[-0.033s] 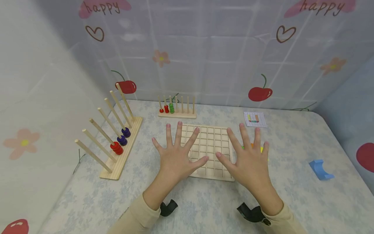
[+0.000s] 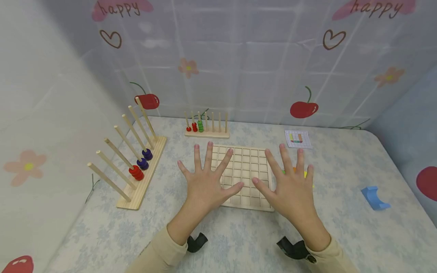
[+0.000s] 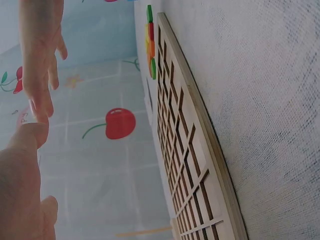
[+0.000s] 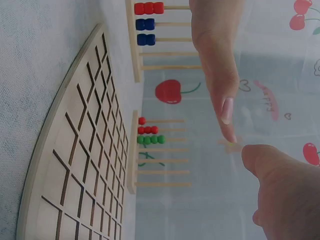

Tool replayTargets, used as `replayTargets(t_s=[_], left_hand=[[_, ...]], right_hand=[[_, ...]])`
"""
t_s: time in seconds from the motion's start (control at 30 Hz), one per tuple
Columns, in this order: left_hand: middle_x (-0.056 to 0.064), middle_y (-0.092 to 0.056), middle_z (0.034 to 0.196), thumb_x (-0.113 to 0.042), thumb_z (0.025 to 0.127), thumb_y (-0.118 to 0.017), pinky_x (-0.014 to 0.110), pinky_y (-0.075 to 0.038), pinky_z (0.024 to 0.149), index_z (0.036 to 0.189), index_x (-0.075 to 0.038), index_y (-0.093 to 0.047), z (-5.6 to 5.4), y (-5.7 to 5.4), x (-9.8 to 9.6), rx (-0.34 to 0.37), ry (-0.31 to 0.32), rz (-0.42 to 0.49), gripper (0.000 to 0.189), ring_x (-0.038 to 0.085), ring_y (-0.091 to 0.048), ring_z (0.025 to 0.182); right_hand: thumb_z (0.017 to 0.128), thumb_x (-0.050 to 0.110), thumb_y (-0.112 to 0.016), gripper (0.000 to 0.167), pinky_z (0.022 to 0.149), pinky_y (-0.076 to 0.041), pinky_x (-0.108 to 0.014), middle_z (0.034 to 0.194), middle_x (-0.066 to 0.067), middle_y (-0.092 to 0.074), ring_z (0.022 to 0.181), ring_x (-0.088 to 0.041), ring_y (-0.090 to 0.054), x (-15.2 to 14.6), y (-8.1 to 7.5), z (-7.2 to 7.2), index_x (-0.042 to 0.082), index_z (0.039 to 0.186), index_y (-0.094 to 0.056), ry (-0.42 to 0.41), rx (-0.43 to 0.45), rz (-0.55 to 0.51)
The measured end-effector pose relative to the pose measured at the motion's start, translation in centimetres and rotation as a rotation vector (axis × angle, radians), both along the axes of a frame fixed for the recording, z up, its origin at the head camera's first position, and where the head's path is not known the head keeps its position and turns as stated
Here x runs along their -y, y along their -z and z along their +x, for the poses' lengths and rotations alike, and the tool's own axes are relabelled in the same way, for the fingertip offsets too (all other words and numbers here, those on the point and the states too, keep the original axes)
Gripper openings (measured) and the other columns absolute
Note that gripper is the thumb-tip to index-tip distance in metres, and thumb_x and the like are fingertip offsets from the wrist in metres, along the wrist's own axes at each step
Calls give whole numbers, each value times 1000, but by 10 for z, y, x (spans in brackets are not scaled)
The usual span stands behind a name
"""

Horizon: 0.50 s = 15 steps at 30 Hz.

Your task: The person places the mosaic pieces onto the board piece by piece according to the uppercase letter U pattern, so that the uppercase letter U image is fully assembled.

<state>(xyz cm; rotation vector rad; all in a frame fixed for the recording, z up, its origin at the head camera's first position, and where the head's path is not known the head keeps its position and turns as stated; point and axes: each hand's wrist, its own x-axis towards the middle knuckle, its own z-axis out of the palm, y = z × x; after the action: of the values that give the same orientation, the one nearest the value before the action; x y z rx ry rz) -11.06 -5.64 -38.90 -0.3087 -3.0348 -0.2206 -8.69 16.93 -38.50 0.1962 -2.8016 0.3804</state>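
My left hand (image 2: 208, 185) is held palm down with its fingers spread, over the left side of a wooden grid board (image 2: 244, 167). My right hand (image 2: 295, 189) spreads its fingers in the same way over the board's right edge. Both wrist views show the hands raised above the tabletop, touching nothing. Between the thumbs, the square cells of the board (image 4: 75, 150) are bare. Coloured pieces (image 3: 151, 45) in green, red, yellow and orange lie beside the board, mostly hidden behind my right hand in the head view.
At the left stands a large peg rack (image 2: 153, 163) with red and dark blue beads. A smaller peg rack (image 2: 215, 134) with red and green beads is at the back. A pattern card (image 2: 298, 139) lies back right, and a blue curved block (image 2: 374, 198) sits far right.
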Motion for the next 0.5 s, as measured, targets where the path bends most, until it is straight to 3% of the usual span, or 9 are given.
replayTargets(t_s=[0.33,0.5], left_hand=[[2,20,166,-92,77,-34,84,2,106,153,-53,7,1,2,1,-15,3,-23,94,39,23,150],[3,17,167,-87,82,-37,74,-2,116,157,-46,1,-1,5,5,-38,33,61,93,35,16,153]], right_hand=[[90,65,-55,81,110,-25,-73,168,-8,-17,154,-41,-6,-4,3,-3,30,158,-27,-32,-4,-31],[92,57,-59,79,108,-30,-72,165,-10,-24,153,-42,-14,-10,3,-7,26,158,-29,-76,-20,-80]])
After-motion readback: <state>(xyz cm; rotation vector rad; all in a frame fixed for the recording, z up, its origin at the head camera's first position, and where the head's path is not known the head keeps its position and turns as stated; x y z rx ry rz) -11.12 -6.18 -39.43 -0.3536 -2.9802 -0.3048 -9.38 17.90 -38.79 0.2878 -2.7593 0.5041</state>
